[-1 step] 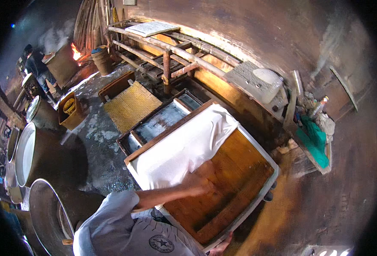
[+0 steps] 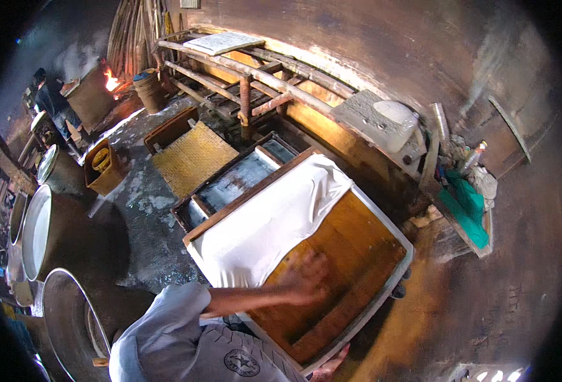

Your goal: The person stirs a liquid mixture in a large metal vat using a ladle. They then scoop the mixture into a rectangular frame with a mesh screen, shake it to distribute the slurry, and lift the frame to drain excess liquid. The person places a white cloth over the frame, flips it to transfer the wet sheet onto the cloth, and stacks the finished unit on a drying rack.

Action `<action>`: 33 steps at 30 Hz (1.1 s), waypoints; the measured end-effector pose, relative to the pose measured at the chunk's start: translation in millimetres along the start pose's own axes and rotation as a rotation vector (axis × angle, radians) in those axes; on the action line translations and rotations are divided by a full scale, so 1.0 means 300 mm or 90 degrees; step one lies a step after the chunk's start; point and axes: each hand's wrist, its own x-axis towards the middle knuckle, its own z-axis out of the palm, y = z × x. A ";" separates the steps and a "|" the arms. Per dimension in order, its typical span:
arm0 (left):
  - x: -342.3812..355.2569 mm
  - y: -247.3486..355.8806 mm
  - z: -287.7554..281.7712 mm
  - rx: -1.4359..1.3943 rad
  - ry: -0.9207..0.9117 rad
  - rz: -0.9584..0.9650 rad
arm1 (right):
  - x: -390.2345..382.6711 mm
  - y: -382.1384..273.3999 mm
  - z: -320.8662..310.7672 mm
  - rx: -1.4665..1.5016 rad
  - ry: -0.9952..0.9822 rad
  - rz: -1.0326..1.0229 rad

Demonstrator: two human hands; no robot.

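Note:
In front of me stands a shallow wooden tray (image 2: 351,254) with a pale rim and a brown plank bottom. White cloth (image 2: 268,219) covers its far-left part, with a loose, wavy edge across the planks. My left hand (image 2: 305,278) reaches over the bare planks just beside the cloth's edge; motion smears its fingers. At the tray's near corner, my right hand (image 2: 330,367) holds the rim, with much of it hidden below the tray or cut off by the picture's edge.
Beyond the tray lie a dark wooden frame (image 2: 236,184) and a woven yellow mat (image 2: 195,159). Large round vats (image 2: 38,232) line the left. A log rack (image 2: 246,105) runs along the wall. A person (image 2: 55,102) works near a fire (image 2: 111,81) at far left.
My left hand has moved slightly away from the cloth and farther over the planks. The cloth, bunched up near the hand before, now lies flatter with its edge drawn back.

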 end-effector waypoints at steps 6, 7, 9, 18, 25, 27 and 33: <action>-0.012 0.194 0.262 0.058 0.016 0.211 | -0.017 -0.100 0.047 -0.021 -0.029 -0.050; -0.006 0.206 0.262 0.069 0.012 0.227 | -0.034 -0.119 0.036 -0.027 -0.024 -0.063; -0.048 0.169 0.258 0.071 0.017 0.202 | -0.036 -0.139 0.072 -0.079 -0.047 -0.066; -0.021 0.346 -0.291 -0.198 0.083 0.138 | -0.596 -0.883 0.513 -0.356 0.008 -0.575; -0.045 -0.001 -0.787 -1.051 0.201 0.411 | -1.223 -1.202 1.410 -0.598 -0.100 -0.946; -0.072 -0.317 -0.783 -1.217 0.261 0.410 | -1.195 -1.150 1.736 -0.705 -0.208 -0.907; -0.184 -0.795 -0.492 -1.494 0.301 0.161 | -0.997 -0.651 2.227 -1.064 -0.335 -0.662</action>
